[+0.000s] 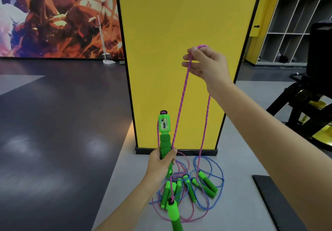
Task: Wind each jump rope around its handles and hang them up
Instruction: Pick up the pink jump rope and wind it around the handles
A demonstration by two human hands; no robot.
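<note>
Nearest the lens, at bottom centre of the frame, a loose green handle [173, 214] points up toward the camera, its black cap joined to the pink rope [181, 103]. Whether it hangs free or is supported cannot be told. Just above it, the left hand [161, 165] wraps its fingers round the foam grip of the counter handle [163, 124], held upright at centre frame.

The rope rises from that fist to the right hand [204, 63], upper right of centre. There thumb and forefinger pinch the strand, the other fingers are loosely extended, and a bight lies over the top of the hand. The far strand drops back toward the floor [129, 167].

At the foot of the yellow pillar [179, 41], lower centre, a pile of ropes [206, 185] lies tangled, blue and pink cords with several green handles among them.

The task looks barely begun. No turns of cord show around either handle, no rope is hung, and no hook or rack is in view. This rope seems merely drawn out ahead of winding, and everything in the pile is left to untangle, wind and hang.
</note>
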